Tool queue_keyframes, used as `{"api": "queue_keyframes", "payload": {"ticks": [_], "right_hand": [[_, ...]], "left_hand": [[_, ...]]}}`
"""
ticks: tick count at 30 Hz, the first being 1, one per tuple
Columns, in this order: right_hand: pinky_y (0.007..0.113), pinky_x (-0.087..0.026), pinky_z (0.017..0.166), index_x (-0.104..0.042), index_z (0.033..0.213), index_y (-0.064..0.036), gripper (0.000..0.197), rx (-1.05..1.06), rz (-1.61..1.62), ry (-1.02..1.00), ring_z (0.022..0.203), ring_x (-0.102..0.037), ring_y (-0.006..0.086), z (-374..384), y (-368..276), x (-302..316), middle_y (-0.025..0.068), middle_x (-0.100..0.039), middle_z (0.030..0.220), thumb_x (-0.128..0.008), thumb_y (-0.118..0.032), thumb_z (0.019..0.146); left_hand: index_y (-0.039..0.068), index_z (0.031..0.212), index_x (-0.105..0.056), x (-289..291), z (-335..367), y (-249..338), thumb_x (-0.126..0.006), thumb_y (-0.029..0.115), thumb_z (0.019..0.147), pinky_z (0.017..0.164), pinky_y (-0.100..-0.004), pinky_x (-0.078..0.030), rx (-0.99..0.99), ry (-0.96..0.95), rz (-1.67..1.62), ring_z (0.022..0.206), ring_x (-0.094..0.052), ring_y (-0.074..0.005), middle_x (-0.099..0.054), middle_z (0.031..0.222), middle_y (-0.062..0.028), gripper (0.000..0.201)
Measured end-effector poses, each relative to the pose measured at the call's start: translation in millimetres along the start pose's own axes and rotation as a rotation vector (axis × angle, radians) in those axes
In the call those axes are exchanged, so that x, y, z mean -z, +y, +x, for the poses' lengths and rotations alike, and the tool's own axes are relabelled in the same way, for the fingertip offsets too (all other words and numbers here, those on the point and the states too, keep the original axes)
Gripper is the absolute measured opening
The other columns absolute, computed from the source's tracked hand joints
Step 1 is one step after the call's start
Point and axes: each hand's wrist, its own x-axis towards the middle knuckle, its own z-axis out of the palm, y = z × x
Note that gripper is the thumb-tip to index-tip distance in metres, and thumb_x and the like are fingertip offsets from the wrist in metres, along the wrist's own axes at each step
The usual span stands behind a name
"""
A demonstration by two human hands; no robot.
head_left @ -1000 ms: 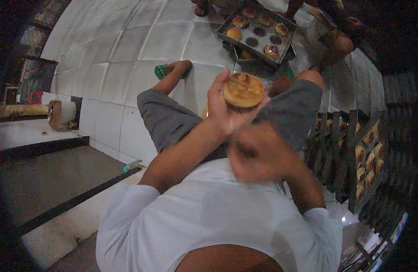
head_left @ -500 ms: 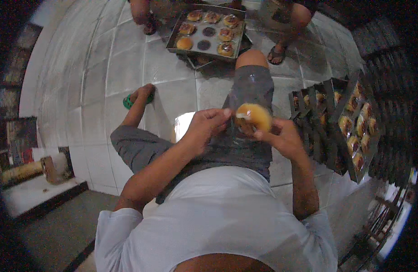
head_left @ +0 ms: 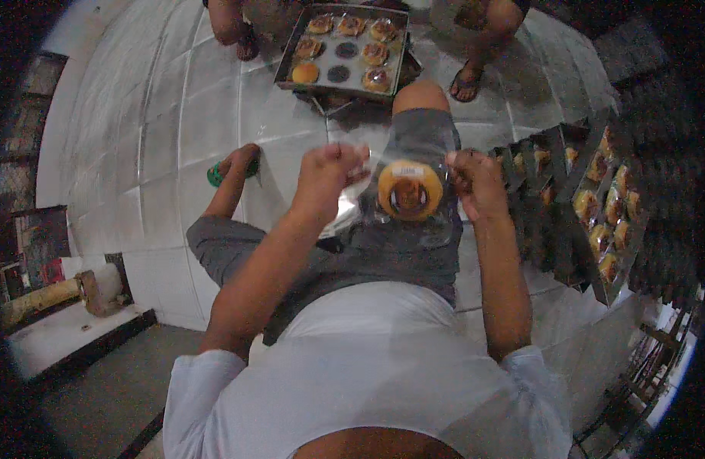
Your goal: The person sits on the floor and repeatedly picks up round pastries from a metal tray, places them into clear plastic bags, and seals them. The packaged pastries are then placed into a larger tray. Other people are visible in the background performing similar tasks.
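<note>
A round golden bun (head_left: 384, 193) with a dark centre and a small white label sits inside a clear plastic bag (head_left: 436, 233), over my grey shorts. At the bag's upper right corner, the fingers of my right hand (head_left: 479, 183) are pinched on the film. My left hand (head_left: 326, 180) is raised at the bag's left edge with its fingers curled together; motion smears them a little, and they appear to grip the film there. Neither hand touches the bun itself. How the bag's opening lies is hard to make out.
Ahead on the tiled floor stands a dark tray (head_left: 360, 86) of buns, most of them wrapped. To my right, more trays (head_left: 606, 294) of wrapped buns lean in a row. Two other people's legs and feet show beyond. A low ledge (head_left: 85, 329) runs at left.
The bun has gone from my right fingers into the clear bag, its dark centre now facing up. My hands have moved up and apart, to the bag's two sides.
</note>
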Motion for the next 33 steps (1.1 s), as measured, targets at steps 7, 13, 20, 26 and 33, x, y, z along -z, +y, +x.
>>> {"api": "queue_keyframes", "payload": {"ticks": [7,13,20,26,33], "right_hand": [[0.023,-0.040,0.061,-0.069,0.074,-0.0079,0.015,0.076,-0.414,0.013,0.064,-0.054,0.0057,-87,10,2,-0.0035,-0.064,0.072,-0.078,-0.014,0.085],[0.028,-0.048,0.069,-0.076,0.087,-0.0008,0.010,0.055,-0.683,0.096,0.072,-0.061,0.0102,-105,59,26,0.0013,-0.070,0.078,-0.074,-0.011,0.089],[0.037,-0.058,0.082,-0.068,0.124,-0.0007,0.049,0.191,-0.630,0.140,0.088,-0.074,0.0252,-81,35,12,0.0151,-0.076,0.103,-0.082,-0.026,0.085],[0.041,-0.058,0.092,-0.061,0.131,-0.0020,0.062,0.286,-0.773,-0.203,0.104,-0.073,0.0313,-72,41,-93,0.0182,-0.074,0.112,-0.086,-0.023,0.078],[0.044,-0.056,0.095,-0.065,0.130,-0.0091,0.048,1.276,-1.053,-0.074,0.111,-0.069,0.0369,129,17,-153,0.0155,-0.072,0.121,-0.073,-0.007,0.082]], "left_hand": [[-0.001,0.089,-0.071,42,-53,-31,-0.076,0.016,0.094,0.090,-0.0295,-0.052,0.026,-0.069,0.474,0.089,-0.065,-0.0112,-0.073,0.091,-0.0038,0.019],[-0.003,0.092,-0.070,32,-69,-90,-0.073,0.025,0.093,0.081,-0.0398,-0.051,-0.280,-0.168,0.777,0.085,-0.066,-0.0270,-0.069,0.088,-0.0166,0.028],[-0.002,0.104,-0.067,26,-40,-98,-0.069,0.021,0.095,0.087,-0.0455,-0.052,-0.410,-0.190,0.930,0.096,-0.067,-0.0368,-0.067,0.094,-0.0193,0.025],[-0.001,0.112,-0.066,61,-82,-63,-0.064,0.013,0.101,0.097,-0.0355,-0.056,-0.315,0.072,0.418,0.107,-0.067,-0.0193,-0.067,0.110,-0.0101,0.017],[0.000,0.102,-0.073,136,-107,-98,-0.066,0.006,0.092,0.082,-0.0314,-0.056,-0.121,0.349,0.530,0.093,-0.069,-0.0163,-0.071,0.100,-0.0087,0.014]]}}
